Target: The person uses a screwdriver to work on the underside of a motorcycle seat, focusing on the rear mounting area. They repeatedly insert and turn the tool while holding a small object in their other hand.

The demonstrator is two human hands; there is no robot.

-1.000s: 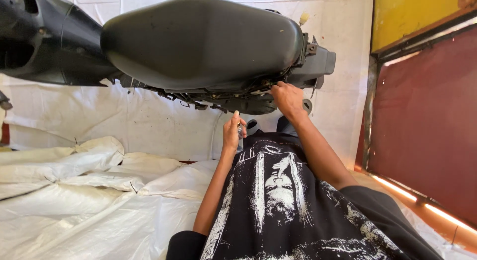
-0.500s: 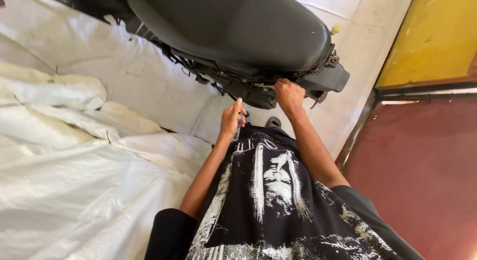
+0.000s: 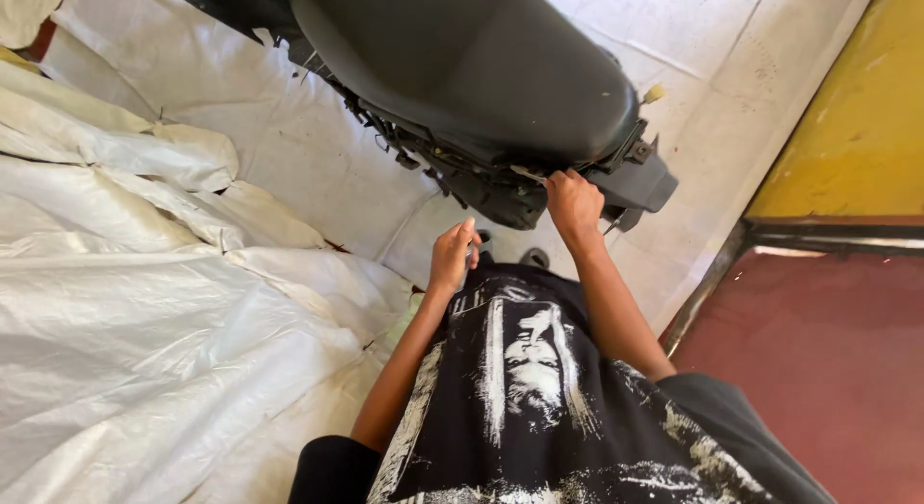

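Note:
A scooter with a wide black seat (image 3: 462,71) stands in front of me, its rear bodywork stripped so the dark frame and wiring (image 3: 481,181) show. My right hand (image 3: 575,204) reaches under the back of the seat beside the grey tail piece (image 3: 643,184). It is closed around a thin metal tool (image 3: 527,174) whose tip pokes out to the left. My left hand (image 3: 452,258) hovers lower, just above my black printed shirt (image 3: 525,369). Its fingers are pinched on a small thin item that I cannot make out.
Crumpled white woven sheets (image 3: 144,302) cover the floor on the left and under the scooter. A yellow panel (image 3: 857,109) and a dark red surface (image 3: 828,360) lie to the right, split by a metal frame edge (image 3: 707,283).
My view has tipped down and rolled, so the scooter now sits higher and slanted. Both hands keep their places by the scooter's rear; the left one has closed in slightly.

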